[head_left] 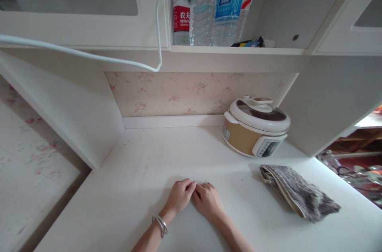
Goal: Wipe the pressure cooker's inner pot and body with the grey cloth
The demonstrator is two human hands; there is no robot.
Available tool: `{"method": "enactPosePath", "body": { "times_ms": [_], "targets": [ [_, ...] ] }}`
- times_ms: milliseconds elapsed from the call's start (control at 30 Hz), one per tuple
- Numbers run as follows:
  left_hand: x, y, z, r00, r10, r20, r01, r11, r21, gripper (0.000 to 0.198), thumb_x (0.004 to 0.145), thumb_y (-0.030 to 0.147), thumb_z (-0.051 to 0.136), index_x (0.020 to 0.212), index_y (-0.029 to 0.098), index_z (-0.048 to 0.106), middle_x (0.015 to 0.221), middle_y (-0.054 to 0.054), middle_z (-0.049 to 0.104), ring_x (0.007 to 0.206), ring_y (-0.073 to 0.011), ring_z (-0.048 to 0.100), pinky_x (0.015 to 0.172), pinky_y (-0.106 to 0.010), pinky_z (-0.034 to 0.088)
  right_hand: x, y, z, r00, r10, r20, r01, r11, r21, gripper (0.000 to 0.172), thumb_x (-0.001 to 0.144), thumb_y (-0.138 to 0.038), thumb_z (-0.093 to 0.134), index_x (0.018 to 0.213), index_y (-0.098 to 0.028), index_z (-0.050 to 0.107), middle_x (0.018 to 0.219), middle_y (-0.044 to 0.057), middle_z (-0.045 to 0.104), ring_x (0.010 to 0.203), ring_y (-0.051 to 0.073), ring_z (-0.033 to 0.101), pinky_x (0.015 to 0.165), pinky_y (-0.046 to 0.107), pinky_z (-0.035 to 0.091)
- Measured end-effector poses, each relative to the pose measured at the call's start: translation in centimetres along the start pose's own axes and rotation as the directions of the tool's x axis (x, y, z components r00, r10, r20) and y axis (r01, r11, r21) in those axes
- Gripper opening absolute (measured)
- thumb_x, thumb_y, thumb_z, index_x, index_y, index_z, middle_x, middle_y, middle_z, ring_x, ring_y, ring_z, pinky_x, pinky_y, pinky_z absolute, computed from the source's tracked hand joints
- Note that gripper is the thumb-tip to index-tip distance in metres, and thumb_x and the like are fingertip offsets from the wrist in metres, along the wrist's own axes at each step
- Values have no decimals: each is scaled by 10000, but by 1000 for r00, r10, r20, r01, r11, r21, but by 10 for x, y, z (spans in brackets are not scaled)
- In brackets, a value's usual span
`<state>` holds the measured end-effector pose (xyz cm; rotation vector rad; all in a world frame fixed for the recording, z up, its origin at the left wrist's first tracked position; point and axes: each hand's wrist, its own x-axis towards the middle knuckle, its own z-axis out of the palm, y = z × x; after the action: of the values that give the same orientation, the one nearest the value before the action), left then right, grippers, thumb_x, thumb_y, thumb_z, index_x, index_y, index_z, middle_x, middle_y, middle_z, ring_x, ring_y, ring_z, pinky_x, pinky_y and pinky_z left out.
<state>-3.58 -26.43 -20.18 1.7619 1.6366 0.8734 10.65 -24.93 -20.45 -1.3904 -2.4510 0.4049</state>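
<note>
My left hand [180,194] rests on the white countertop [143,156], its fingers curled in and two bracelets on the wrist. Beside it lies my right hand [208,199], also loosely closed, with the two hands touching at thumb and forefinger. No object shows in either hand. To the right, apart from my hands, a folded grey-brown cloth [300,192] lies on the countertop. Farther back at the right stands a cooker with a tan body [241,138], a white-rimmed lid and a control panel on its front.
Overhead, an open cabinet shelf [277,50] holds several plastic bottles [228,9] and small items. A white cable [113,59] hangs across the cabinet front at the left. Side panels [71,101] close in the counter left and right, and flowered wallpaper [176,93] covers the back.
</note>
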Motion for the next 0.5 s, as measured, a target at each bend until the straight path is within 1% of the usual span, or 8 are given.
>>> {"method": "enactPosePath", "body": {
  "times_ms": [500],
  "targets": [
    [0, 3, -2, 1000, 7, 5, -7, 1000, 21, 457, 925, 477, 356, 621, 182, 529, 577, -10, 559, 563, -128, 478, 552, -229, 319, -1, 1, 2, 999, -14, -38, 15, 1000, 12, 278, 939, -260, 397, 808, -222, 639, 779, 7, 700, 737, 146, 627, 734, 246, 338]
  ]
}}
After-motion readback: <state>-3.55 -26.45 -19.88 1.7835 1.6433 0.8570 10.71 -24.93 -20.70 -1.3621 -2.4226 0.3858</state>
